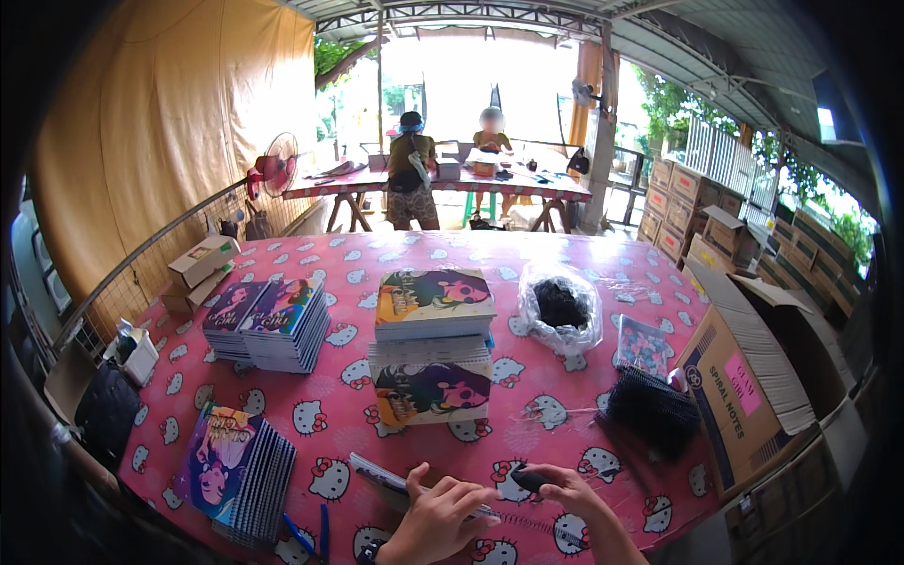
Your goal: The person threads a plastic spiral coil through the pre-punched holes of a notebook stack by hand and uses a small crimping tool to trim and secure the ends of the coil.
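Observation:
Near the front edge of the table, my left hand (441, 516) is closed on a notebook (377, 478), holding it tilted with its page edges up. A thin spiral coil (539, 524) stretches from the notebook's right end, under my right hand. That right hand (573, 492) grips a small dark object (529, 478) between thumb and fingers; its kind is not clear. Left of my hands lies a tool with blue handles (324, 533), partly cut off by the view. Beside it a stack of spiral notebooks (221, 466) leans over, coils facing right.
Two notebook stacks (433, 391) stand mid-table, more (268, 325) at left. A plastic bag (561, 309) holds black material. Black coils (652, 412) lie beside an open carton (744, 395) at right. Two people (411, 169) are at a far table; a red fan (273, 168) stands left.

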Tool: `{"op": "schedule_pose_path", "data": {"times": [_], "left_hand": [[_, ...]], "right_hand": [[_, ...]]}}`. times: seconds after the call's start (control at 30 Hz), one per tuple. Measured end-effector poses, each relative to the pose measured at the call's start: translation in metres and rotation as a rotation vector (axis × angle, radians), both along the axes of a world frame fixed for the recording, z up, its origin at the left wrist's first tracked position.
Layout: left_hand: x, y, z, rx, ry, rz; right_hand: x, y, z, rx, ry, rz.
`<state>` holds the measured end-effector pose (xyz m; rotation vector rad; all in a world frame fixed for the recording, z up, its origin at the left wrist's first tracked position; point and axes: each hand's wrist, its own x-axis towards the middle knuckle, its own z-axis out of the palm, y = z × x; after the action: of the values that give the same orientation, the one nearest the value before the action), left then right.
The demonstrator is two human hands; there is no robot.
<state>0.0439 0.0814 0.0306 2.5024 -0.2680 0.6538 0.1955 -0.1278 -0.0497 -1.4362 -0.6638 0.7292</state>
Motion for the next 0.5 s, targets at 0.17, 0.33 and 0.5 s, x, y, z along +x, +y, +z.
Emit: {"op": "schedule_pose_path", "data": {"times": [0.17,0.33,0.5], "left_hand": [[-0.004,0.005,-0.006,0.016,0.020,-0.052],[-0.002,0.006,-0.008,0.063,-0.063,-0.055],[-0.005,-0.005,0.008,-0.046,-0.208,0.028]], "right_hand": [[0.001,0.008,-0.005,0.090,0.046,0.157],[-0.007,0.013,0.046,0.411,0.049,0.263],[0.009,0.015,0.039,0.220,-0.144,0.200]]}}
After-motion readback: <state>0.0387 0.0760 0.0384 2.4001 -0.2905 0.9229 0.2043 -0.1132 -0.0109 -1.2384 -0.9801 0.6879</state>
